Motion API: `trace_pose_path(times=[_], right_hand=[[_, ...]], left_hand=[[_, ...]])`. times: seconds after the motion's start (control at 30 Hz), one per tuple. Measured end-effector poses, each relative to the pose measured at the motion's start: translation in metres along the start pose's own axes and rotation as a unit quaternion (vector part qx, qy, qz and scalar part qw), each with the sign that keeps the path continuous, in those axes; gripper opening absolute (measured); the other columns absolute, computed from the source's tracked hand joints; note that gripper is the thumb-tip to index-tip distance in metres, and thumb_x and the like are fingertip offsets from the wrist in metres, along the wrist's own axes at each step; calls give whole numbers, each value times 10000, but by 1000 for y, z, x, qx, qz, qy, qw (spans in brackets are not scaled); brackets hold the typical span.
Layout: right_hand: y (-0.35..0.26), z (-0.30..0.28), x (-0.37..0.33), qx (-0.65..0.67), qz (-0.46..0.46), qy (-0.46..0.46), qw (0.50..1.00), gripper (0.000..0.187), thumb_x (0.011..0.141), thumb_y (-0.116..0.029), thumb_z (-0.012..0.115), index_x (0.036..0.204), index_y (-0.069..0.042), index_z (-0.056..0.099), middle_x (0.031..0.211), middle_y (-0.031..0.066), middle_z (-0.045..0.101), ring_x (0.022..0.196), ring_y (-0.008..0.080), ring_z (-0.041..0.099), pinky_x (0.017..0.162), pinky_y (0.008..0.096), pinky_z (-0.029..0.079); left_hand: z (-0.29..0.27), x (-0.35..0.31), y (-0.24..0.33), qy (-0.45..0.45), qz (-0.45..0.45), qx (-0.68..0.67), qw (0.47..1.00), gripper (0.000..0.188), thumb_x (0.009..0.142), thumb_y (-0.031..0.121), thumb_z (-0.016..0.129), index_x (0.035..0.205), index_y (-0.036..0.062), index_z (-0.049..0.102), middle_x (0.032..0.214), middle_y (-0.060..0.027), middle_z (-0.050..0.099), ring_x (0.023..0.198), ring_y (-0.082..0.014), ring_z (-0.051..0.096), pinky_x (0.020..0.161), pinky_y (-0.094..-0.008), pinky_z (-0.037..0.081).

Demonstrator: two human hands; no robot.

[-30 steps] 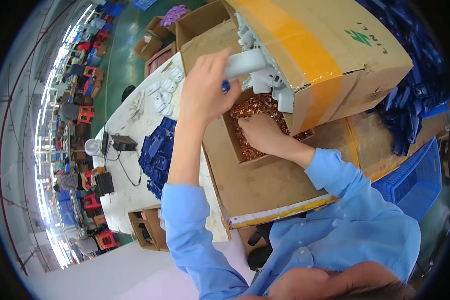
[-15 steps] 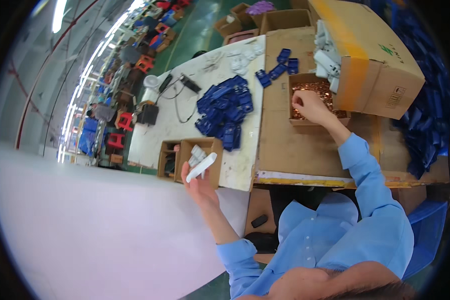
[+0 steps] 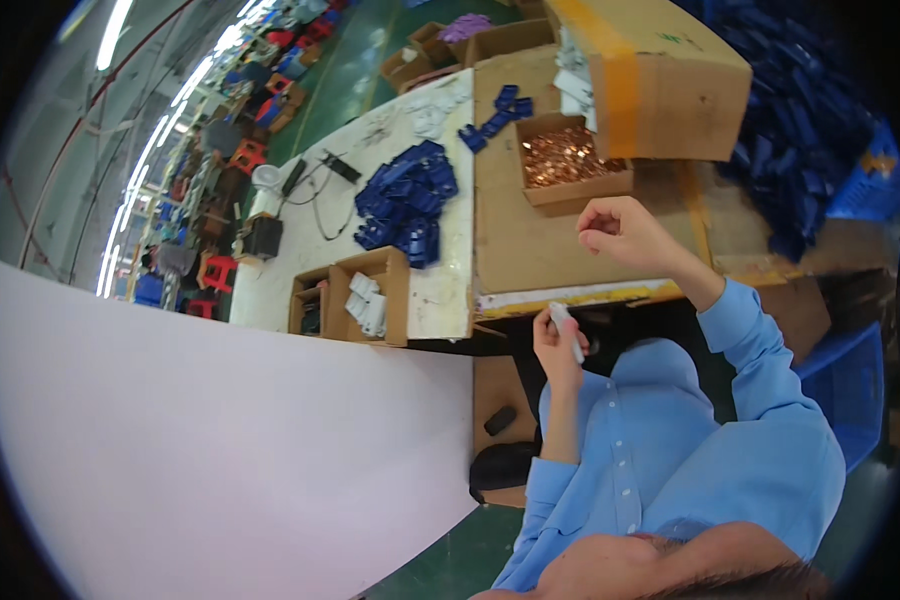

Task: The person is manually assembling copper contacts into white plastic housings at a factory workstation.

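My left hand (image 3: 557,357) is closed around a slim white plastic piece (image 3: 571,335), held upright just in front of the table's front edge. My right hand (image 3: 627,236) hovers over the cardboard-covered tabletop (image 3: 530,245). Its fingers are curled with thumb and forefinger together, and whatever lies between them is too small or hidden to see. Beyond that hand stands an open cardboard box (image 3: 592,188) of shiny copper-coloured bits (image 3: 560,155). A divided cardboard box (image 3: 398,300) to the left holds several white pieces (image 3: 367,304).
A pile of blue plastic parts (image 3: 407,200) lies on the white tabletop (image 3: 450,300). A big taped carton (image 3: 670,105) with white pieces stands far right, beside a large heap of blue parts (image 3: 790,120). A pale panel (image 3: 220,430) fills the lower left; a blue crate (image 3: 855,390) is at right.
My right hand has come out of the copper bits' box, back toward me. My left hand has moved right with the white piece, away from the divided box. The view has shifted.
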State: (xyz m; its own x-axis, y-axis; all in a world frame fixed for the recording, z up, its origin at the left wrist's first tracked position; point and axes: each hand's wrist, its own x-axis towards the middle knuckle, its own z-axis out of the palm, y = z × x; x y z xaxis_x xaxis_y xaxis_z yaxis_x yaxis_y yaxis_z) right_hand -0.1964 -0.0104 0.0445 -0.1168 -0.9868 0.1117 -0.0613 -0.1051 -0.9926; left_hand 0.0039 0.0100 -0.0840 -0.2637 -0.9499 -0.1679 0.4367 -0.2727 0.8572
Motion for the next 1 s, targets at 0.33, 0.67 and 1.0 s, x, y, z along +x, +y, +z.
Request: trace_pose_path(times=[0.33, 0.67, 1.0], right_hand=[[30, -12, -104, 93, 152, 8, 984, 83, 876, -46, 612, 938, 6, 599, 826, 86, 665, 734, 137, 653, 661, 237, 509], [23, 37, -127, 52, 122, 6, 991, 66, 836, 9, 631, 893, 16, 664, 920, 69, 653, 840, 120, 619, 730, 233, 490], [44, 57, -124, -110, 64, 15, 992, 132, 752, 1, 670, 855, -69, 712, 792, 18, 486, 720, 121, 463, 593, 253, 363]], left_hand=[[-31, -70, -38, -24, -171, 62, 983, 245, 902, 146, 654, 1093, 44, 539, 821, -21, 588, 666, -92, 565, 588, -242, 464], [17, -69, 40, -47, -94, 209, 972, 397, 888, 54, 565, 1257, 42, 420, 948, -113, 644, 673, -125, 627, 569, -246, 516], [21, -72, 33, -114, -39, 217, 969, 452, 881, 7, 455, 1330, 10, 405, 1052, -112, 602, 810, -144, 612, 678, -258, 525]])
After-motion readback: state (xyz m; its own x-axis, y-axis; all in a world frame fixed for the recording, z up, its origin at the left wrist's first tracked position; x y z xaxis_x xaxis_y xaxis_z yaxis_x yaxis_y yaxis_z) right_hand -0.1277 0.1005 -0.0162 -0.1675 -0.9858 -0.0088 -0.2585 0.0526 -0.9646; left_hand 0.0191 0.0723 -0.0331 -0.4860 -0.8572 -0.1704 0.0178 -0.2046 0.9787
